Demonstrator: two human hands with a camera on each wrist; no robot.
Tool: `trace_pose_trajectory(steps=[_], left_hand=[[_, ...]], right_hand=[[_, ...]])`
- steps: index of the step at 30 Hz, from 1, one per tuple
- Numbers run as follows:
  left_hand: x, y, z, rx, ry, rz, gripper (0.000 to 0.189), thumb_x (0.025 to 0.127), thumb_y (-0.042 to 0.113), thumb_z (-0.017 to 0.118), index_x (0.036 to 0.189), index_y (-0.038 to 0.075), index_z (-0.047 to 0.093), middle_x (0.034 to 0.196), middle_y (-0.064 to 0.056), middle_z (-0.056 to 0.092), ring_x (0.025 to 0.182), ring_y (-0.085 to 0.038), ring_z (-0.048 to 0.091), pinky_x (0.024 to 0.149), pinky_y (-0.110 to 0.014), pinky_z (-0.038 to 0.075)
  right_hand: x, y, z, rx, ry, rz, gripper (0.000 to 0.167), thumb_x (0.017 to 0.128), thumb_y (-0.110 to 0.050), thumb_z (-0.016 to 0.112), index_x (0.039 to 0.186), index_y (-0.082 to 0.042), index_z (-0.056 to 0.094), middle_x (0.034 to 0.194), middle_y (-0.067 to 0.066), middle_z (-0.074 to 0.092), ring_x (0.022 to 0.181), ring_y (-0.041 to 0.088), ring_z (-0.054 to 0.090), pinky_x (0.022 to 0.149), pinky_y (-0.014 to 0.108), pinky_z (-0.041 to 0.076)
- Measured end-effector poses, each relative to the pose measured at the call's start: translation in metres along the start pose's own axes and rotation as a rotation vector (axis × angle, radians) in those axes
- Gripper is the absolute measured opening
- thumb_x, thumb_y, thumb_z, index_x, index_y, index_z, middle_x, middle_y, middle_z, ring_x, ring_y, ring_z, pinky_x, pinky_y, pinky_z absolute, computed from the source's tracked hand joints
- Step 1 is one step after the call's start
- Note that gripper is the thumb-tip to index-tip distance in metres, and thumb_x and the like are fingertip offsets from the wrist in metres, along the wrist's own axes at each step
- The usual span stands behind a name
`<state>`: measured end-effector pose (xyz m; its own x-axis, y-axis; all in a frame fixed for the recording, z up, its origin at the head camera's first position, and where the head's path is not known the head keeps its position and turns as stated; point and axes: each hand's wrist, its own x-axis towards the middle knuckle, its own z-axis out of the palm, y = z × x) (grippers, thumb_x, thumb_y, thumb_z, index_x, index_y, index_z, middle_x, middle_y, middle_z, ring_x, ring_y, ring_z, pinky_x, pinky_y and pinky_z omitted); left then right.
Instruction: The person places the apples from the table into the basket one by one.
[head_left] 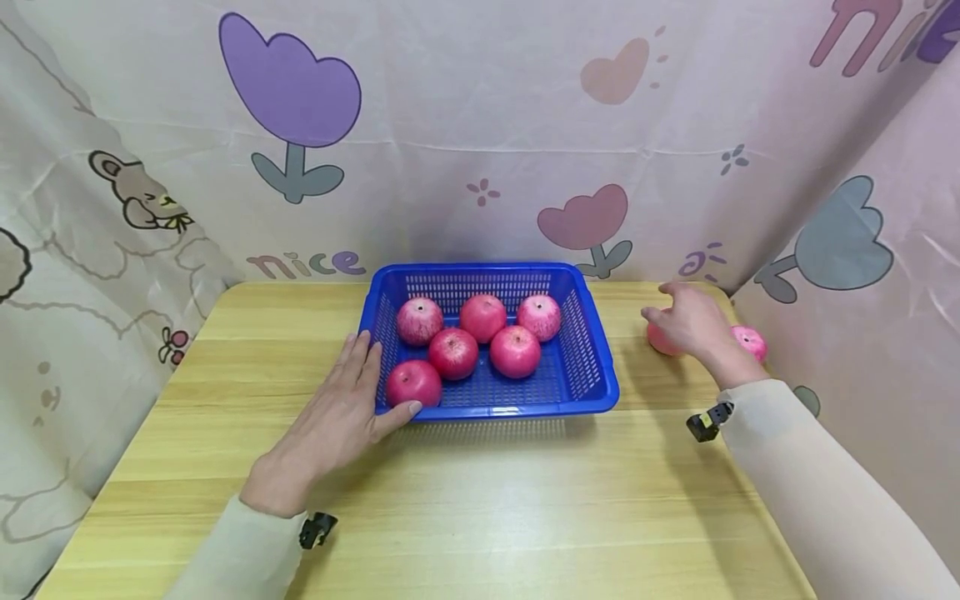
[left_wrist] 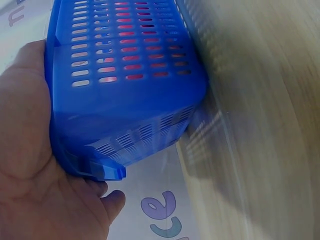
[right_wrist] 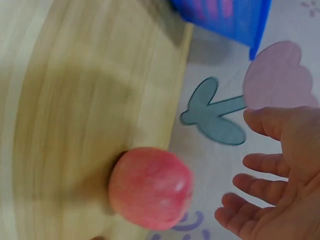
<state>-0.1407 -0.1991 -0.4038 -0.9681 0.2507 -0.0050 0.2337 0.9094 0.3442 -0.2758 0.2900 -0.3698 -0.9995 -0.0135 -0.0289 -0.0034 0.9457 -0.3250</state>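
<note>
Several red-pink apples point(head_left: 452, 353) lie in a blue plastic basket point(head_left: 491, 412). My left hand point(head_left: 337, 412) rests against the basket's near left corner, fingers extended along its left side and thumb over the near rim. Seen from the left wrist, the palm point(left_wrist: 30, 165) lies against the outside of the rim. My right hand point(head_left: 693, 321), fingers spread, is above an apple point(head_left: 662, 337) to the right of the basket and partly covers it. A gap shows between that apple point(right_wrist: 151, 188) and the fingers in the right wrist view. Another apple point(head_left: 750, 342) sits at the table's right edge.
The wooden table point(head_left: 480, 500) carries the basket and the loose apples. Printed cloth point(head_left: 450, 100) with flowers and letters hangs behind the table and along both sides. Small black cameras point(head_left: 318, 530) are worn at the wrists.
</note>
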Motion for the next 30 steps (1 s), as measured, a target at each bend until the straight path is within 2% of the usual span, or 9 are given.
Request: trace_pose_trajectory(steps=[5,13,20,25,30], left_hand=[[0.000,0.000,0.002,-0.012,-0.002,-0.007,0.117,0.096,0.083,0.042,0.167,-0.003,0.011,0.177,-0.022,-0.005,0.164,-0.040,-0.006,0.128,-0.064,0.017],[-0.001,0.001,0.003,-0.027,-0.018,-0.018,0.115,0.097,0.081,0.046,0.167,-0.002,0.010,0.177,-0.021,-0.007,0.164,-0.040,-0.007,0.128,-0.064,0.017],[0.001,0.001,0.003,-0.031,-0.030,-0.032,0.116,0.095,0.082,0.045,0.168,0.000,0.008,0.177,-0.018,-0.010,0.164,-0.038,-0.010,0.128,-0.064,0.016],[0.001,0.001,0.002,-0.035,-0.028,-0.035,0.116,0.096,0.081,0.047,0.168,0.000,0.007,0.177,-0.017,-0.011,0.164,-0.037,-0.011,0.128,-0.064,0.016],[0.000,0.001,0.002,-0.036,-0.022,-0.034,0.115,0.096,0.080,0.048,0.168,0.000,0.008,0.177,-0.017,-0.011,0.164,-0.036,-0.011,0.128,-0.063,0.017]], right_hand=[[0.005,0.016,0.006,-0.025,-0.001,0.029,0.068,0.101,-0.037,0.062,0.149,0.010,0.048,0.150,0.038,0.048,0.140,0.059,0.042,0.116,0.071,0.036],[0.007,0.027,0.022,-0.020,-0.081,0.106,0.074,0.098,-0.033,0.055,0.153,0.013,0.038,0.150,0.042,0.043,0.137,0.062,0.040,0.118,0.071,0.033],[0.007,0.026,0.025,-0.031,-0.119,0.190,0.083,0.094,-0.030,0.066,0.158,0.010,0.031,0.149,0.047,0.032,0.133,0.067,0.035,0.113,0.079,0.032],[0.009,0.027,0.026,-0.031,-0.126,0.185,0.082,0.093,-0.029,0.068,0.156,0.009,0.033,0.143,0.046,0.035,0.128,0.065,0.039,0.110,0.079,0.036],[0.012,0.029,0.029,-0.008,-0.142,0.173,0.086,0.095,-0.029,0.069,0.158,0.011,0.027,0.144,0.046,0.037,0.130,0.062,0.043,0.112,0.075,0.040]])
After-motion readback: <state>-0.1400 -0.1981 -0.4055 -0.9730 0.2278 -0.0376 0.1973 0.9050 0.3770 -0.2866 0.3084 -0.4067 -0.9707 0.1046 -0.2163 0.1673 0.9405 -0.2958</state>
